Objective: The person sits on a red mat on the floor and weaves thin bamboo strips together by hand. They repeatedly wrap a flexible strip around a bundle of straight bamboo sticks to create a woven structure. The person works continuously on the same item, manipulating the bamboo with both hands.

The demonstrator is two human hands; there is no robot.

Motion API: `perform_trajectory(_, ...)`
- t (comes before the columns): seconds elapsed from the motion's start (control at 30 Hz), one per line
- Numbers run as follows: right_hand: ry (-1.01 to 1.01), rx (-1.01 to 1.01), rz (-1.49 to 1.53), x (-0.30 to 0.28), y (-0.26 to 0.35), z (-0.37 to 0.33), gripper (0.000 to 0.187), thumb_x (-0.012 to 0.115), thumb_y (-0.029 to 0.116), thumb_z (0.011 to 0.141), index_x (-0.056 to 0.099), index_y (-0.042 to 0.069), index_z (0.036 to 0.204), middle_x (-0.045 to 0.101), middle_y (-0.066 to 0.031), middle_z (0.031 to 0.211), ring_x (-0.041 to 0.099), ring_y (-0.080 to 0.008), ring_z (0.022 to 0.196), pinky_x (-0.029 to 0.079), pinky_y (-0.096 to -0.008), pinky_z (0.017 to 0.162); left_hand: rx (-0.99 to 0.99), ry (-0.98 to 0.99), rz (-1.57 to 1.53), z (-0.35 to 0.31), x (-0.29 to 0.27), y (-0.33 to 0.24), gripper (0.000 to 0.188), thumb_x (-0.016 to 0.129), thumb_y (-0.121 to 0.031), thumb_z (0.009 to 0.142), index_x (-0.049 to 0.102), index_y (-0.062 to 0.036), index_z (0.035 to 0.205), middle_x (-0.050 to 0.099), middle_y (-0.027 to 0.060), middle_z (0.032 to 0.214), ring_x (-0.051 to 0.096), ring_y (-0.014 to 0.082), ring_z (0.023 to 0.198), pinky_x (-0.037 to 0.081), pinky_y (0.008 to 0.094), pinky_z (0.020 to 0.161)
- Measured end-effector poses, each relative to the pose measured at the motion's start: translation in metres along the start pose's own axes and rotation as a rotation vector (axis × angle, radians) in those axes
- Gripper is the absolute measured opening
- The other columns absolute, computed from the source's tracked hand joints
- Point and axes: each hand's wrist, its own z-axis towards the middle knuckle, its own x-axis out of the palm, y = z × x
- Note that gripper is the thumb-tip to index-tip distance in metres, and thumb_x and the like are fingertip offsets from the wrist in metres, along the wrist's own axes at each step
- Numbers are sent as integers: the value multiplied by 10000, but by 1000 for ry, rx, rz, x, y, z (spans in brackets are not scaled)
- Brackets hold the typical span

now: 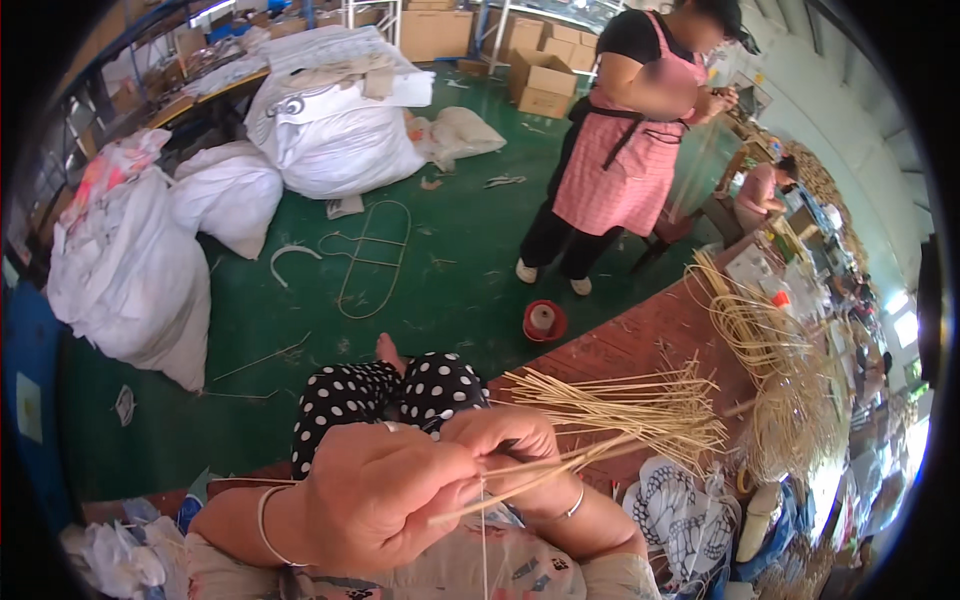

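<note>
My left hand (375, 490), a bangle at its wrist, is closed, with thumb and fingers pinched together in front of my body. Against its fingertips, my right hand (508, 432) is closed too. Both grip thin tan rattan strips (575, 458), which run out to the right; one loose end sticks out below the left fingers. A thin white string (485, 555) hangs down from between the hands. Exactly where the string meets the strips is hidden by the fingers. Just beyond my right hand lies a loose bundle of cut rattan sticks (620, 402).
The sticks lie on a reddish table (640, 335), with coiled rattan (750, 340) farther right. A red bucket (544, 321) stands on the green floor near a bent wire frame (375, 262). Big white sacks (335, 140) are at far left. A person in a pink apron (625, 165) stands ahead.
</note>
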Motion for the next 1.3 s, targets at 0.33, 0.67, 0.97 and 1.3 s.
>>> perform_trajectory(0.33,13,-332,-876,23,45,-9,221,645,85,744,552,2,926,585,-111,706,551,-239,548,455,-326,522,87,-72,407,-13,5,0,244,655,-65,619,566,-18,841,473,21,539,431,139,385,281,262,347)
perform_trajectory(0.67,88,-214,-695,-9,28,-16,210,644,170,766,576,14,888,579,-87,699,548,-208,557,421,-276,485,-87,-169,-150,-11,3,4,55,603,-4,701,569,-7,744,545,44,562,506,145,425,379,254,394)
perform_trajectory(0.97,54,-17,-206,1,10,6,82,642,55,770,590,-2,799,587,-71,733,526,-145,609,404,-257,549,-308,-1,-379,-13,-4,1,23,593,-13,746,588,4,761,577,55,599,536,111,477,398,219,432)
perform_trajectory(1.3,-109,421,249,7,8,3,137,658,106,767,568,10,806,587,-45,723,556,-84,609,437,-182,509,-113,-189,-127,-19,11,14,62,580,-26,770,567,13,817,583,79,644,550,161,481,423,235,446)
